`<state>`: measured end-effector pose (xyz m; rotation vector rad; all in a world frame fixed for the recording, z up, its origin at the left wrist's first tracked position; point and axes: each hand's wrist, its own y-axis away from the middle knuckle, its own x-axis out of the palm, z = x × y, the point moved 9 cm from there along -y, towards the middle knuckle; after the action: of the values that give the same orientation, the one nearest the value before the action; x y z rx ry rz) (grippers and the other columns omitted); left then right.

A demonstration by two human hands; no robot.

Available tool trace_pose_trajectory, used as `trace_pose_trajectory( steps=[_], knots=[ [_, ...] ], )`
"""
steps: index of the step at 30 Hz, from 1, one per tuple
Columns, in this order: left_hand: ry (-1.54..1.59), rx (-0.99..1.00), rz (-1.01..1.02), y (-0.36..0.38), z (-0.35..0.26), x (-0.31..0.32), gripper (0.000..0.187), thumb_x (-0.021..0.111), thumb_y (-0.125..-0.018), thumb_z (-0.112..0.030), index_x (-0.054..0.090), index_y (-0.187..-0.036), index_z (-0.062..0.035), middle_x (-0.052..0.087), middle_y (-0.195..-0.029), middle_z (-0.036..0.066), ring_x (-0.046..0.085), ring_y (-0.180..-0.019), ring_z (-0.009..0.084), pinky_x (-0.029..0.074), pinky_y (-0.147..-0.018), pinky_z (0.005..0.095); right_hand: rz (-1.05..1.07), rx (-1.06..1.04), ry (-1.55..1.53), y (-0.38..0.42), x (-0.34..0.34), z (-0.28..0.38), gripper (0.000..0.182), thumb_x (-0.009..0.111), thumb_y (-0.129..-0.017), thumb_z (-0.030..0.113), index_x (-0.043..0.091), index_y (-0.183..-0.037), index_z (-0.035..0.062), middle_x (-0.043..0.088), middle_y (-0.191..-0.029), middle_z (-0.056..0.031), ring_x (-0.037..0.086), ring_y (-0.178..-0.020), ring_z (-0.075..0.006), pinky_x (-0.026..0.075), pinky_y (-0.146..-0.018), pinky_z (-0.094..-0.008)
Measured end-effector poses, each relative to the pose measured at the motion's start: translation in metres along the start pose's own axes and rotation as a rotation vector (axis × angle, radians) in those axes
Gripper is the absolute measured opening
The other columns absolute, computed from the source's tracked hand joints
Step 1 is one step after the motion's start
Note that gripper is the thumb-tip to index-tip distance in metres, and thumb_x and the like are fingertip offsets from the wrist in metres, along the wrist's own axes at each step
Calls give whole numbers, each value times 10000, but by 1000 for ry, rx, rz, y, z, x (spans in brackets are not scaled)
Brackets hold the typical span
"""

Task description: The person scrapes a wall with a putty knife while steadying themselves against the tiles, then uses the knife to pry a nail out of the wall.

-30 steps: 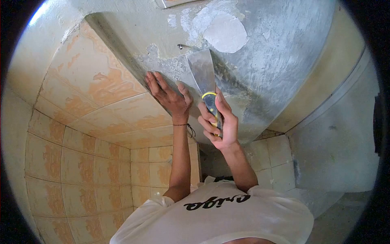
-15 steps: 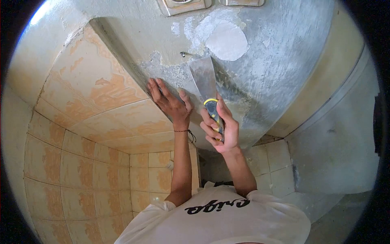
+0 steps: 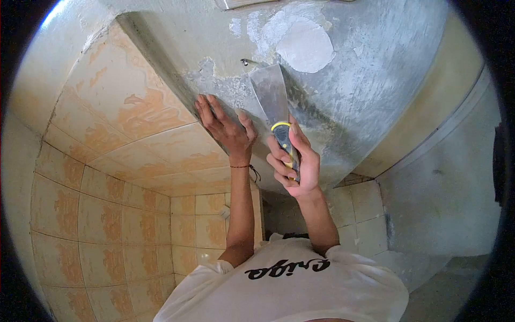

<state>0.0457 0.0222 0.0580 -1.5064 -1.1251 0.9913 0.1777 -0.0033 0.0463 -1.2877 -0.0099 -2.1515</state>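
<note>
My right hand wraps round the dark grey and yellow handle of a putty knife. Its wide metal blade points up the wall, the tip edge close over the grey surface. My left hand lies spread on the wall beside the tiled edge, fingers stretched out, holding nothing. Between the hands' upper ends is a rough, flaking patch. A small metal hook or screw sticks out just left of the blade tip. Above and right of the blade is a smooth whitish patch.
Cream and orange tiles cover the recess at left, set back behind the wall's edge. A wall fixture shows at the top edge. Pale floor tiles lie below right, beside a grey wall surface.
The view has shifted slightly, so the wall patches and fixtures sit higher. Both hands keep nearly the same pose, and the putty knife stays in my right hand.
</note>
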Motion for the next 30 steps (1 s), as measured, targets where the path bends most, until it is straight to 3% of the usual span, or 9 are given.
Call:
trace_pose_trajectory(
  steps=[10, 12, 22, 24, 30],
  knots=[
    [-44, 23, 5, 2, 2, 0, 662, 455, -1018, -290, 305, -1560, 61, 323, -1574, 291, 326, -1447, 478, 281, -1206, 578, 33, 6, -13, -6, 2, -2, 496, 425, -1104, 398, 329, -1572, 268, 373, -695, 9, 290, -416, -51, 203, -273, -187],
    [-46, 24, 2, 2, 3, 0, 661, 455, -1018, -290, 307, -1559, 61, 325, -1573, 290, 327, -1446, 478, 281, -1207, 577, -59, 6, 0, 2, -10, 0, 543, 449, -1095, 401, 346, -1582, 185, 386, -689, 2, 308, -408, -55, 231, -298, -198],
    [-45, 24, 4, 2, 4, 2, 665, 451, -1019, -291, 303, -1560, 65, 303, -1588, 293, 311, -1457, 482, 273, -1207, 583, -67, -32, 31, 1, -2, -1, 544, 434, -1100, 396, 332, -1594, 192, 387, -695, 3, 317, -415, -57, 248, -299, -207],
    [-44, 19, 13, 3, 3, 1, 666, 450, -1018, -289, 300, -1561, 67, 301, -1589, 295, 309, -1458, 482, 271, -1208, 583, -72, -36, 58, 0, 1, -5, 506, 424, -1104, 397, 315, -1577, 251, 377, -699, 11, 290, -426, -46, 195, -271, -187],
    [-47, 18, 15, 2, 3, 1, 666, 457, -1016, -282, 298, -1560, 66, 300, -1588, 295, 309, -1457, 483, 271, -1208, 582, -51, -49, 34, 1, 4, -3, 507, 417, -1109, 370, 312, -1580, 214, 391, -710, 11, 293, -427, -44, 211, -272, -178]
  ],
)
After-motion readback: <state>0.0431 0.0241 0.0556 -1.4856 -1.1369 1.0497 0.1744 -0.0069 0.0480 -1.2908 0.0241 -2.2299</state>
